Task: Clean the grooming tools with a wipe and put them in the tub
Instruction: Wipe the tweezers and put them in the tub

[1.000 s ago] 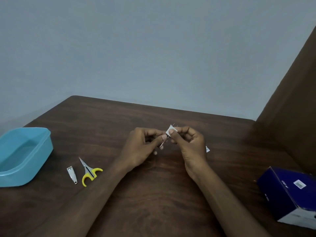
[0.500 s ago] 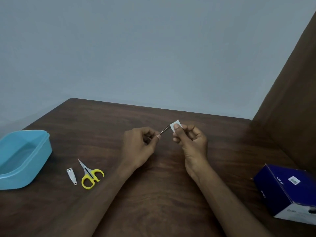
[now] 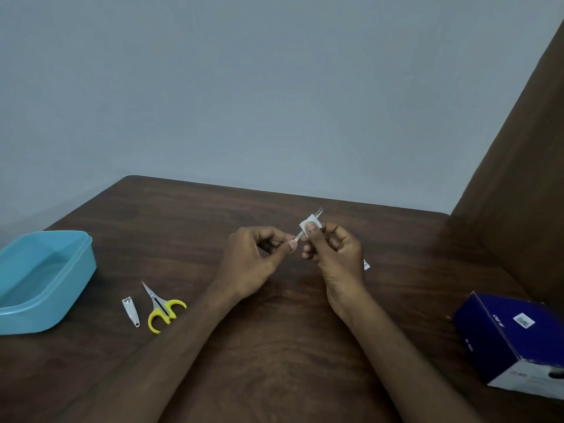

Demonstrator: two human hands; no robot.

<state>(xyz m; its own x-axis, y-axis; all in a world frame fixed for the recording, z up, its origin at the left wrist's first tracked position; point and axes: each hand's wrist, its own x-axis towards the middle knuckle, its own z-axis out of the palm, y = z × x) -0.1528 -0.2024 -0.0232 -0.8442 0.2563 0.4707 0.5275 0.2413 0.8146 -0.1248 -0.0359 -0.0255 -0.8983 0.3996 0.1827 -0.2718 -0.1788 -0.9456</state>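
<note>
Since half a second ago, the wipe has slid along the tweezers, whose metal tip now pokes out past it.

Above the table (image 3: 274, 346), the left hand (image 3: 253, 264) pinches the near end of the tweezers (image 3: 318, 211), while the right hand (image 3: 334, 254) pinches the folded wipe (image 3: 312, 222) around the shaft. To wipe well, I'd keep the left pinch firm and draw the wipe clear off the tip, then turn the tool for the other face. Nail clippers (image 3: 131, 311) and yellow scissors (image 3: 163, 309) wait beside the blue tub (image 3: 45, 288), well left of the hands. A blue box (image 3: 518, 340) sits at the right.
</note>
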